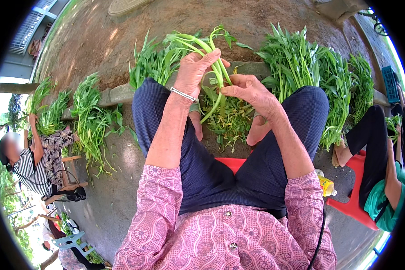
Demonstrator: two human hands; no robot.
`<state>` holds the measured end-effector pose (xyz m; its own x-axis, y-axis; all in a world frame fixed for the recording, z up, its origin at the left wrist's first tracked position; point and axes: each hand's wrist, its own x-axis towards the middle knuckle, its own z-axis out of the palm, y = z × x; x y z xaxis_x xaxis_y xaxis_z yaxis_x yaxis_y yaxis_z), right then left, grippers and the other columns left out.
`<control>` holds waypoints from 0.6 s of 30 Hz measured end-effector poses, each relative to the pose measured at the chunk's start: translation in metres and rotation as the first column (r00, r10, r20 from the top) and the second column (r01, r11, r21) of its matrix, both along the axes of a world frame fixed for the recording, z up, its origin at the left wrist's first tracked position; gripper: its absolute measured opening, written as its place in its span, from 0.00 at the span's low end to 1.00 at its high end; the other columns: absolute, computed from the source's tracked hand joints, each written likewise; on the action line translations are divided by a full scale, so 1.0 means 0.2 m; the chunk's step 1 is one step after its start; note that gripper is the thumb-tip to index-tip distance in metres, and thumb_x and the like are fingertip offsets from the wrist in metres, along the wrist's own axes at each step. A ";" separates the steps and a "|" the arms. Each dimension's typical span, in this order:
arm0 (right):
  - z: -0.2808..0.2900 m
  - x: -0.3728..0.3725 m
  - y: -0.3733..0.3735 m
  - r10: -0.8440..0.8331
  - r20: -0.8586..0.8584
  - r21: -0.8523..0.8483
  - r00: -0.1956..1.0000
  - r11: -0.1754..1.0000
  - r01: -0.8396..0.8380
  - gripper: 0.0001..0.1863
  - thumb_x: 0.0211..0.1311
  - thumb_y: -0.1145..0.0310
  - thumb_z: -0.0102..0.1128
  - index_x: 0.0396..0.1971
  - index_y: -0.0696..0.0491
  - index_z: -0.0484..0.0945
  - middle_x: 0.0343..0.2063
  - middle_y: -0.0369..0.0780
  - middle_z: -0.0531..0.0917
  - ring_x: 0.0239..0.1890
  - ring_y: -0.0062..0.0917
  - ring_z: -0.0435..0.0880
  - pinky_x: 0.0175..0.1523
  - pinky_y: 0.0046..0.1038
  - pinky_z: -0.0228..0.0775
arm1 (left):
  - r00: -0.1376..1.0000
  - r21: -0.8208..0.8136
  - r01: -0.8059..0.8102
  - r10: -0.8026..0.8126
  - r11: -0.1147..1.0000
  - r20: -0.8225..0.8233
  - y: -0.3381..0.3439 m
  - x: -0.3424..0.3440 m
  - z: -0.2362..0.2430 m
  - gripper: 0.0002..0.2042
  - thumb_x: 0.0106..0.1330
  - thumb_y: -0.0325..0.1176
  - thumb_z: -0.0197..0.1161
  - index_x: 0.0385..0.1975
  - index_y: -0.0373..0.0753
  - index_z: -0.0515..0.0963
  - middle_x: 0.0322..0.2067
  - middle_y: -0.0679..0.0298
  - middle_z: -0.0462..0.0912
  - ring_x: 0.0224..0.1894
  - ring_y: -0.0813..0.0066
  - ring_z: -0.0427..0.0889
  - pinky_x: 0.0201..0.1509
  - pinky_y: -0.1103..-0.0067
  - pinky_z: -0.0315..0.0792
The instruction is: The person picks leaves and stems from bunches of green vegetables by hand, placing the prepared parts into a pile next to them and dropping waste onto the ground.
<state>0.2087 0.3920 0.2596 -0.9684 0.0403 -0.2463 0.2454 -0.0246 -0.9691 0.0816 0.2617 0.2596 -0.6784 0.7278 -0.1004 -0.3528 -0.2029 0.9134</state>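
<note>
In the upper centre of the frame, fingers of the left hand (192,72) and right hand (253,93) pinch green stalks (218,72), which seem light, crisp and easily snapped, best held gently mid-length.

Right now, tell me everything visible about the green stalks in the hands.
The green stalks look pale, smooth and slender, bunched loosely, with a leafy tip at upper right. Some tops splay leftward; one lower length curves down and left. The left hand grips them higher up; the right hand pinches lower, above loose leaves.
</note>
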 end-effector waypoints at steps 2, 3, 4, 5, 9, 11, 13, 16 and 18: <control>0.00 -0.01 0.00 0.018 0.010 0.018 1.000 1.000 -0.019 0.28 0.51 0.51 0.63 0.45 0.58 0.78 0.38 0.41 0.81 0.43 0.23 0.77 0.54 0.28 0.63 | 1.000 -0.017 -0.027 0.027 0.999 -0.004 0.01 0.01 -0.01 0.09 0.62 0.37 0.63 0.31 0.37 0.77 0.28 0.56 0.83 0.27 0.77 0.81 0.30 0.82 0.76; -0.01 -0.01 0.00 0.028 0.015 0.026 1.000 0.999 -0.028 0.28 0.51 0.53 0.64 0.46 0.58 0.77 0.38 0.41 0.81 0.44 0.23 0.77 0.53 0.27 0.64 | 0.999 -0.026 -0.047 0.046 0.999 -0.019 0.02 0.01 -0.03 0.09 0.62 0.37 0.63 0.31 0.38 0.76 0.28 0.56 0.83 0.27 0.77 0.81 0.30 0.82 0.76; -0.01 -0.01 0.00 0.030 0.006 0.030 1.000 0.999 -0.030 0.27 0.52 0.53 0.64 0.46 0.58 0.77 0.38 0.41 0.81 0.43 0.22 0.77 0.52 0.27 0.65 | 0.997 -0.035 -0.066 0.065 0.997 -0.035 0.03 0.01 -0.04 0.09 0.62 0.37 0.63 0.31 0.38 0.76 0.28 0.56 0.83 0.27 0.77 0.81 0.29 0.82 0.76; -0.02 -0.02 0.00 0.032 -0.002 0.034 0.999 0.999 -0.032 0.26 0.52 0.54 0.63 0.45 0.58 0.77 0.37 0.40 0.82 0.42 0.22 0.77 0.51 0.26 0.66 | 0.997 -0.050 -0.068 0.066 0.996 -0.047 0.03 0.00 -0.05 0.10 0.62 0.38 0.64 0.32 0.37 0.76 0.28 0.56 0.83 0.27 0.76 0.81 0.30 0.81 0.76; -0.04 -0.02 -0.01 -0.017 -0.061 -0.011 0.998 1.000 0.016 0.21 0.57 0.56 0.60 0.43 0.59 0.78 0.33 0.37 0.82 0.36 0.19 0.78 0.45 0.24 0.69 | 0.998 -0.091 -0.057 0.055 0.994 -0.026 0.03 0.00 -0.06 0.15 0.61 0.44 0.64 0.32 0.36 0.78 0.28 0.59 0.83 0.30 0.75 0.81 0.36 0.79 0.75; -0.06 -0.02 0.00 -0.042 -0.048 -0.056 0.998 0.998 0.039 0.19 0.60 0.57 0.58 0.41 0.59 0.78 0.31 0.36 0.81 0.34 0.17 0.78 0.42 0.22 0.69 | 0.998 -0.151 -0.052 0.048 0.987 -0.033 0.03 -0.01 -0.06 0.17 0.61 0.47 0.63 0.32 0.36 0.79 0.29 0.60 0.83 0.31 0.76 0.81 0.39 0.80 0.74; -0.06 -0.02 0.02 -0.066 -0.035 -0.086 0.997 0.994 0.063 0.17 0.63 0.59 0.55 0.40 0.58 0.78 0.28 0.34 0.80 0.31 0.15 0.77 0.38 0.19 0.70 | 0.995 -0.205 -0.081 0.066 0.975 -0.077 0.01 -0.03 -0.08 0.21 0.61 0.52 0.61 0.30 0.36 0.81 0.28 0.62 0.83 0.32 0.77 0.80 0.40 0.83 0.70; -0.04 -0.01 0.07 -0.080 -0.047 0.024 0.996 0.996 0.081 0.17 0.63 0.59 0.54 0.41 0.58 0.78 0.28 0.34 0.80 0.30 0.15 0.77 0.39 0.20 0.70 | 0.962 -0.308 -0.241 0.184 0.920 -0.202 -0.04 -0.06 -0.05 0.21 0.63 0.52 0.58 0.26 0.37 0.82 0.24 0.65 0.82 0.29 0.79 0.78 0.37 0.84 0.68; -0.04 0.00 0.10 -0.066 -0.060 0.105 0.996 0.992 0.072 0.16 0.63 0.59 0.54 0.41 0.57 0.78 0.27 0.33 0.80 0.30 0.15 0.76 0.37 0.20 0.68 | 0.811 -0.316 -0.502 0.312 0.805 -0.495 -0.06 -0.09 -0.06 0.18 0.64 0.44 0.59 0.21 0.35 0.81 0.17 0.67 0.79 0.25 0.83 0.75 0.30 0.86 0.66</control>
